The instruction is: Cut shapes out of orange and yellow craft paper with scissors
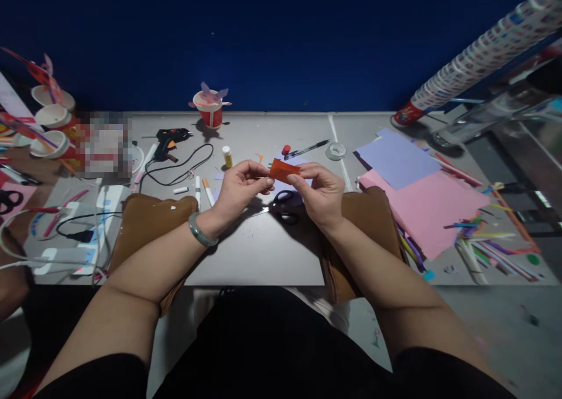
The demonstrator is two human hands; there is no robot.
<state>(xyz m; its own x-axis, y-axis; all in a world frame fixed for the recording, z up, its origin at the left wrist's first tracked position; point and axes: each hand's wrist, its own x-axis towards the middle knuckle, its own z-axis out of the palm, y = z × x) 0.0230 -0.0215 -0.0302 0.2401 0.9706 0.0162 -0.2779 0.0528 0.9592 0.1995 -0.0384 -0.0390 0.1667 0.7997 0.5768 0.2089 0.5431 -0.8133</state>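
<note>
The left hand [246, 183] and right hand [322, 191] grip one orange paper piece [284, 171], probably folded, in their fingers [264, 184], above the worktop [257, 264]. One pair of scissors [273, 207] lies beneath them; beyond are one glue stick [227, 157] and one glue gun [167, 138].

From my end of the feed I see a deep blue wall [281, 41] rising just behind the far edge of the tabletop [259, 258], darkest toward its top. The tabletop is pale grey, with a whitish line [334, 130] running in from its far edge, right of the middle. Two brown padded pieces [149, 220] lie at the near edge (armrests or cushions, I can't tell which). Below the near right corner I make out a grey floor [496, 323] with coloured flecks. The light is dim and uneven.
</note>
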